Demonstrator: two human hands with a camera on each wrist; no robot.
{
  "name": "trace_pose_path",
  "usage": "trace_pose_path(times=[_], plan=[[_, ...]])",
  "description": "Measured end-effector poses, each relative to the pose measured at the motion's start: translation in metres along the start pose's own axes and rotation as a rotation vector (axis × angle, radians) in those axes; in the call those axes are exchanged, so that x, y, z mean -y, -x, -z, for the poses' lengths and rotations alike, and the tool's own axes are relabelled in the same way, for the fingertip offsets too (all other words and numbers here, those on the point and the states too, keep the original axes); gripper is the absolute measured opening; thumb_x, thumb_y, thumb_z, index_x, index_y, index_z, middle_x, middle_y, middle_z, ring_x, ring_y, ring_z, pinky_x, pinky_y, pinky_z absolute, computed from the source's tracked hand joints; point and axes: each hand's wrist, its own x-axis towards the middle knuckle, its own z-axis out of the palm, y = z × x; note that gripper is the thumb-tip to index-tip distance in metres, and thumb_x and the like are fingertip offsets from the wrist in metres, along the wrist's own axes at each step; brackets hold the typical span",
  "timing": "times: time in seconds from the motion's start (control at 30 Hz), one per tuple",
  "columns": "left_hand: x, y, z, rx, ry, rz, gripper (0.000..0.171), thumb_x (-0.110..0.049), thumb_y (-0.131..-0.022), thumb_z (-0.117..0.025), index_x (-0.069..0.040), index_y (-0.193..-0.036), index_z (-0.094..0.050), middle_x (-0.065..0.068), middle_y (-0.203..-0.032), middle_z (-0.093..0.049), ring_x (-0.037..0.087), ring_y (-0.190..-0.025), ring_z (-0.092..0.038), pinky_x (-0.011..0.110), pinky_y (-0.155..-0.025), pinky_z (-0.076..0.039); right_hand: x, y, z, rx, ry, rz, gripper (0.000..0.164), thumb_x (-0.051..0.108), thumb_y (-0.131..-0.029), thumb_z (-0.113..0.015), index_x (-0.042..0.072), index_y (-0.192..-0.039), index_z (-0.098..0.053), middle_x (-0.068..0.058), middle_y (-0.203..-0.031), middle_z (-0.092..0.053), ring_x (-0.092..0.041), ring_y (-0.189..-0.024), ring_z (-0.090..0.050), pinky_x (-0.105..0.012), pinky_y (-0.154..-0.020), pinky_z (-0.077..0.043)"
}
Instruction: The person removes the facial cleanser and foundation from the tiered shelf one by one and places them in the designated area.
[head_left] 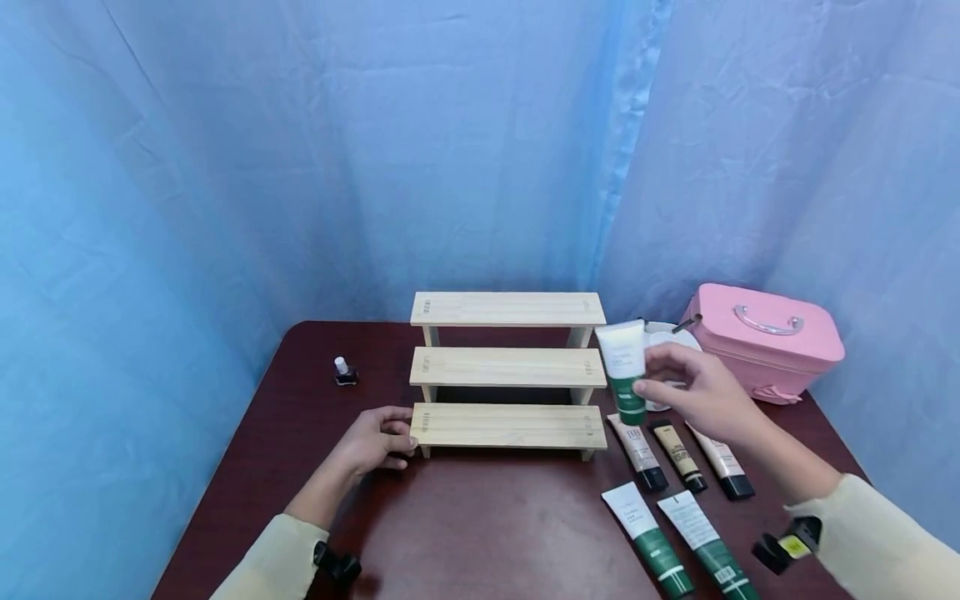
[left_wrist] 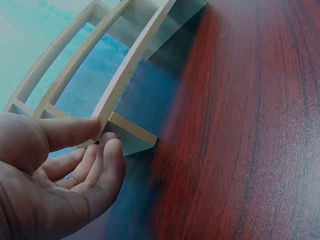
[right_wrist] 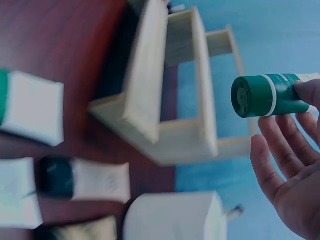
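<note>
At the left end of a three-tier wooden display rack (head_left: 510, 426), my left hand (head_left: 371, 442) pinches the lowest step. In the left wrist view the thumb lies on the board (left_wrist: 125, 75) and curled fingers sit beneath it. My right hand (head_left: 697, 390) grips a white and green squeeze tube (head_left: 624, 367), raised beside the rack's right end. The tube's green cap (right_wrist: 248, 97) shows in the right wrist view, pinched between thumb and fingers. On the table below lie two similar tubes, one nearer the rack (head_left: 648, 540) and one farther right (head_left: 708, 546).
Behind the right hand are a pink case (head_left: 772, 333) with a metal handle and a white round object (right_wrist: 172, 217), partly hidden. Beige BB tubes (head_left: 637, 450) and a gold tube (head_left: 678, 454) lie at the right. A small nail polish bottle (head_left: 345, 372) stands at the left.
</note>
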Motion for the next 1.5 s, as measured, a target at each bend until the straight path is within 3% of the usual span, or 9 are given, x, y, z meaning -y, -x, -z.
trace_pose_path(times=[0.13, 0.3, 0.43, 0.63, 0.9, 1.03, 1.1, 1.3, 1.5], plan=[[0.000, 0.000, -0.001, 0.011, -0.006, -0.004, 0.058, 0.012, -0.086, -0.071, 0.006, -0.141, -0.053, 0.011, -0.099, -0.058, 0.021, -0.074, -0.067, 0.034, -0.059, -0.061, -0.022, 0.036, 0.012, 0.024, 0.034, -0.025, 0.026, 0.009, -0.096, -0.072, 0.002, -0.120, -0.064, -0.006, -0.094, -0.075, -0.017, -0.072, -0.072, -0.031, -0.062, -0.061], [-0.001, 0.000, -0.002, 0.009, -0.004, 0.001, 0.057, 0.012, -0.086, -0.071, 0.005, -0.141, -0.053, 0.011, -0.099, -0.059, 0.021, -0.075, -0.067, 0.034, -0.059, -0.061, -0.048, 0.076, 0.025, 0.035, 0.027, -0.105, 0.027, 0.009, -0.096, -0.071, 0.003, -0.122, -0.063, -0.003, -0.093, -0.076, -0.018, -0.073, -0.073, -0.034, -0.059, -0.061], [-0.003, 0.001, -0.001, 0.018, -0.009, 0.001, 0.058, 0.011, -0.087, -0.071, 0.006, -0.141, -0.051, 0.011, -0.100, -0.059, 0.021, -0.076, -0.067, 0.033, -0.060, -0.061, -0.067, 0.102, 0.034, 0.028, 0.032, -0.151, 0.028, 0.006, -0.097, -0.070, 0.002, -0.123, -0.064, -0.002, -0.094, -0.076, -0.015, -0.077, -0.073, -0.034, -0.062, -0.061], [-0.004, 0.000, 0.001, 0.004, -0.021, 0.009, 0.057, 0.012, -0.087, -0.071, 0.005, -0.141, -0.053, 0.012, -0.101, -0.058, 0.020, -0.074, -0.067, 0.034, -0.060, -0.061, -0.088, 0.134, 0.044, 0.048, 0.024, -0.240, 0.027, 0.007, -0.099, -0.067, 0.000, -0.124, -0.063, -0.002, -0.093, -0.076, -0.021, -0.068, -0.069, -0.035, -0.062, -0.060], [-0.005, -0.002, 0.002, 0.004, -0.023, 0.010, 0.058, 0.013, -0.087, -0.071, 0.005, -0.141, -0.053, 0.012, -0.100, -0.058, 0.020, -0.072, -0.066, 0.033, -0.060, -0.061, -0.112, 0.161, 0.056, 0.154, 0.022, -0.406, 0.037, 0.018, -0.103, -0.064, -0.006, -0.131, -0.060, 0.005, -0.098, -0.076, -0.022, -0.070, -0.069, -0.036, -0.062, -0.060], [-0.005, -0.002, 0.001, 0.005, -0.016, 0.014, 0.057, 0.012, -0.087, -0.071, 0.004, -0.141, -0.053, 0.011, -0.100, -0.058, 0.020, -0.072, -0.066, 0.033, -0.060, -0.061, -0.125, 0.172, 0.064, 0.237, -0.086, -0.489, 0.026, 0.017, -0.105, -0.060, 0.014, -0.130, -0.067, 0.008, -0.104, -0.076, -0.017, -0.082, -0.073, -0.039, -0.066, -0.062], [-0.005, -0.002, 0.001, 0.008, -0.011, 0.015, 0.057, 0.012, -0.087, -0.071, 0.004, -0.141, -0.053, 0.011, -0.100, -0.058, 0.020, -0.072, -0.066, 0.033, -0.060, -0.061, -0.130, 0.177, 0.066, 0.265, -0.146, -0.547, 0.026, 0.018, -0.106, -0.059, 0.018, -0.130, -0.067, 0.005, -0.107, -0.076, -0.015, -0.089, -0.073, -0.042, -0.069, -0.062], [-0.003, -0.003, 0.001, 0.010, -0.002, 0.017, 0.057, 0.013, -0.087, -0.070, 0.004, -0.141, -0.053, 0.011, -0.100, -0.058, 0.020, -0.071, -0.066, 0.033, -0.060, -0.061, -0.139, 0.186, 0.066, 0.262, -0.175, -0.714, 0.054, 0.026, -0.105, -0.060, -0.013, -0.140, -0.050, -0.009, -0.108, -0.075, -0.024, -0.088, -0.073, -0.044, -0.072, -0.063], [-0.001, -0.003, 0.002, 0.002, -0.008, 0.025, 0.056, 0.012, -0.089, -0.069, 0.004, -0.141, -0.053, 0.012, -0.100, -0.058, 0.018, -0.072, -0.068, 0.033, -0.060, -0.061, -0.153, 0.192, 0.066, 0.292, -0.155, -0.732, 0.057, 0.028, -0.106, -0.058, -0.016, -0.141, -0.047, -0.009, -0.108, -0.074, -0.022, -0.090, -0.073, -0.044, -0.072, -0.063]])
